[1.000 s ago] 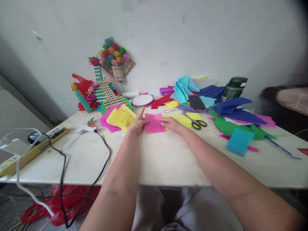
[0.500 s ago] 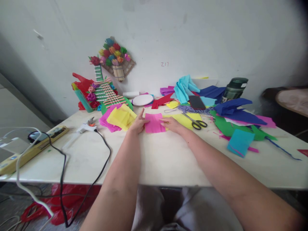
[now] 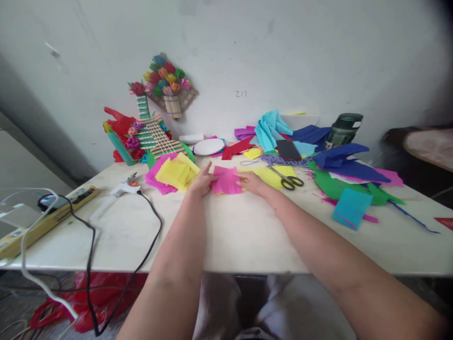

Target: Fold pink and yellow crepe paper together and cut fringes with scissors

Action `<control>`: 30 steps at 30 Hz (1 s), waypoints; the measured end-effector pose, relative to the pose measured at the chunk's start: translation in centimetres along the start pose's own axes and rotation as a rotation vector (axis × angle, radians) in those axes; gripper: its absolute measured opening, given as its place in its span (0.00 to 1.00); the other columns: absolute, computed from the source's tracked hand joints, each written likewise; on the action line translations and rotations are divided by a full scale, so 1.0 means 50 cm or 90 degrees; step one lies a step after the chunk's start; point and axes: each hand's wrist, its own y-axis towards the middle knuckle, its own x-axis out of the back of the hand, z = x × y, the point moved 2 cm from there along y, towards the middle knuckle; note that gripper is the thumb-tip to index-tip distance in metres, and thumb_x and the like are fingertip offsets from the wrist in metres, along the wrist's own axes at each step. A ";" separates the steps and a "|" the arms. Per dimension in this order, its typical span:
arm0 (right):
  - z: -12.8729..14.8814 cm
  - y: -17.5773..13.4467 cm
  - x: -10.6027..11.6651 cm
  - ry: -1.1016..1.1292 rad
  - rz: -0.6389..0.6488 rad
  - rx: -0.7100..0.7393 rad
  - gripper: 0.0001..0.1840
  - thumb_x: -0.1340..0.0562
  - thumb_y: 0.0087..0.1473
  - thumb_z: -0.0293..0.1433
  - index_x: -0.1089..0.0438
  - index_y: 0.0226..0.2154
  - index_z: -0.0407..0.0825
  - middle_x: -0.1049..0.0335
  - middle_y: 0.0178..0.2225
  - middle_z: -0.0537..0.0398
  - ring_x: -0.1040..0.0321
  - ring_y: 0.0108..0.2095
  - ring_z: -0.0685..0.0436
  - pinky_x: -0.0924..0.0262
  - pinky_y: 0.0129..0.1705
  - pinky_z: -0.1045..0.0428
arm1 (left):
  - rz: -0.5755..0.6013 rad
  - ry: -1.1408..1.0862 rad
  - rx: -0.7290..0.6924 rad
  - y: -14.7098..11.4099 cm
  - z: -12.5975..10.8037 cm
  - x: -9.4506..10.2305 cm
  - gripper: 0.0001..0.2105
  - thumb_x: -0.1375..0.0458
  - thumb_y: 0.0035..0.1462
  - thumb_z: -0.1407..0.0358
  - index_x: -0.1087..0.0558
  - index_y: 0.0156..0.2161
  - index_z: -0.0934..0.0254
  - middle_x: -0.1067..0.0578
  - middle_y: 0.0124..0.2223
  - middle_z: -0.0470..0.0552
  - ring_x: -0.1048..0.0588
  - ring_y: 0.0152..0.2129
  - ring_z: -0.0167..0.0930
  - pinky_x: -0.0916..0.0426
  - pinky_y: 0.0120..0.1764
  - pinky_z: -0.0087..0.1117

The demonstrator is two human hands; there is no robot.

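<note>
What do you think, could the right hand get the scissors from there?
Probably yes: the scissors lie uncovered, partly on yellow paper, close beside the right hand, with nothing visible blocking the way. That hand is at the pink paper, though.

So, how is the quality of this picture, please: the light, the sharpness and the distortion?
Head view: soft light, a faint shadow beside the left forearm; head view: wide-angle distortion seems to stretch the right forearm toward the lower corner; head view: slight overall softness, yet the pink paper sheet and scissors have readable outlines.
</note>
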 end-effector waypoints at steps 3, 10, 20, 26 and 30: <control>0.006 -0.003 0.003 -0.059 -0.017 -0.015 0.21 0.37 0.45 0.29 0.29 0.45 0.50 0.29 0.45 0.53 0.37 0.46 0.42 0.43 0.50 0.46 | -0.013 0.015 -0.004 0.003 0.002 0.001 0.44 0.44 0.43 0.84 0.59 0.63 0.63 0.25 0.27 0.48 0.26 0.21 0.27 0.30 0.31 0.29; 0.014 -0.003 0.007 -0.099 0.006 -0.015 0.20 0.40 0.48 0.28 0.30 0.46 0.47 0.31 0.48 0.52 0.36 0.47 0.43 0.44 0.51 0.48 | -0.028 0.061 0.001 0.008 0.005 0.001 0.43 0.44 0.45 0.83 0.58 0.63 0.63 0.25 0.28 0.47 0.27 0.21 0.25 0.30 0.30 0.28; 0.026 -0.007 0.010 -0.154 0.027 -0.010 0.22 0.42 0.50 0.30 0.33 0.50 0.47 0.34 0.50 0.52 0.40 0.50 0.41 0.46 0.54 0.47 | -0.013 0.044 -0.001 0.003 0.002 0.001 0.41 0.47 0.46 0.84 0.58 0.63 0.62 0.26 0.27 0.47 0.27 0.21 0.25 0.31 0.30 0.27; 0.033 -0.009 0.012 -0.169 0.047 -0.015 0.25 0.40 0.49 0.34 0.35 0.51 0.45 0.37 0.53 0.50 0.43 0.53 0.40 0.50 0.56 0.46 | 0.004 0.040 0.001 0.001 0.001 0.003 0.42 0.45 0.45 0.83 0.57 0.63 0.62 0.28 0.24 0.46 0.28 0.20 0.25 0.32 0.28 0.25; 0.036 -0.011 0.013 -0.172 0.060 -0.020 0.27 0.40 0.49 0.35 0.36 0.52 0.46 0.37 0.53 0.50 0.44 0.54 0.39 0.50 0.55 0.46 | 0.004 0.040 -0.004 0.004 0.003 0.007 0.42 0.45 0.45 0.83 0.56 0.63 0.62 0.27 0.24 0.46 0.28 0.20 0.25 0.32 0.28 0.26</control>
